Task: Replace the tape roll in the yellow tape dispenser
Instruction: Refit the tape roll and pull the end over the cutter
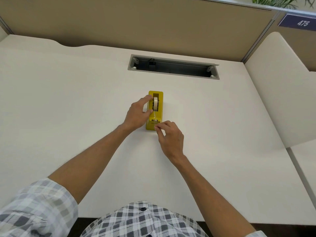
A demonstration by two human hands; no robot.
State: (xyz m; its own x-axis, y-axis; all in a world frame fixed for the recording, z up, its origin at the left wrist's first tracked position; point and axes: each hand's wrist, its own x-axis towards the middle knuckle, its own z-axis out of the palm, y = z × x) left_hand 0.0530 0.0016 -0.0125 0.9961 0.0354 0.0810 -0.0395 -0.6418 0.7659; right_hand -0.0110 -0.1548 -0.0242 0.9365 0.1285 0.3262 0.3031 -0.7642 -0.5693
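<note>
A yellow tape dispenser (160, 106) stands in the middle of the white desk (68, 100), long axis pointing away from me. A pale tape roll (155, 103) sits in its slot, and a clear strip runs from it down to the cutter end. My left hand (138, 113) rests against the dispenser's left side, forefinger and thumb touching the body beside the roll. My right hand (171, 137) is at the near end, thumb and forefinger pinched together at the dispenser's front corner, seemingly on the tape's free end.
A grey cable slot (172, 67) is cut into the desk behind the dispenser. A tan partition wall (153, 23) runs along the back, and a white side panel (273, 82) stands at the right. My checked shirt fills the bottom edge.
</note>
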